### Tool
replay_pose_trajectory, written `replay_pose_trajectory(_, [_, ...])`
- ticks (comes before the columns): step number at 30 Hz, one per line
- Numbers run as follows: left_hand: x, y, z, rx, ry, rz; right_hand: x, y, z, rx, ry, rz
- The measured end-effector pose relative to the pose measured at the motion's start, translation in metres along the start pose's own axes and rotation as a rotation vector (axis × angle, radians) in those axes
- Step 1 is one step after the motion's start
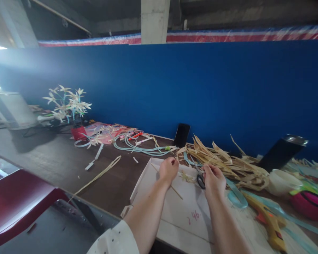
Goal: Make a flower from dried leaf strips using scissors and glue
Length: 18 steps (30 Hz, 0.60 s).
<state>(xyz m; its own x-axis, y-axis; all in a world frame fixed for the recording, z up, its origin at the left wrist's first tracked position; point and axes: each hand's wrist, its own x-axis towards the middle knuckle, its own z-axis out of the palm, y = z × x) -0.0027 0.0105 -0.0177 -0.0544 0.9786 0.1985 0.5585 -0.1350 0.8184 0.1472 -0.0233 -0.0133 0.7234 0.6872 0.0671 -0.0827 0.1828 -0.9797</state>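
My left hand (168,170) is closed in a pinch on a thin dried leaf strip near the far edge of a white board (175,208). My right hand (214,180) is closed too, its fingers curled beside a pair of scissors (200,179) with dark handles; what it grips is hidden. A small straw flower (187,176) lies on the board between the hands. A thin wooden stick (175,190) runs across the board under my left wrist. A heap of dried leaves (225,162) lies just beyond the hands.
A yellow glue gun (270,222) and teal ribbon (237,197) lie to the right, with a white bowl (282,181) and a dark tumbler (281,151) behind. A black phone (182,135) leans on the blue wall. Teal cords (140,148), a straw-flower bouquet (67,102) and a red chair (13,201) are on the left.
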Motion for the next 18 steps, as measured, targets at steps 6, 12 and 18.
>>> replay_pose_trajectory(6, [0.0014, -0.0005, -0.0014, -0.003, 0.015, 0.009, -0.0001, 0.0005, 0.0004, -0.022, -0.002, -0.002])
replay_pose_trajectory(12, [-0.0012, 0.0029, -0.0003, 0.022, -0.008, 0.024, 0.0002, 0.0047, 0.0013, -0.136, -0.065, -0.080])
replay_pose_trajectory(18, [-0.0083, 0.0034, 0.0053, 0.070, -0.031, 0.033, -0.0061, -0.0009, 0.0017, -0.300, -0.095, -0.171])
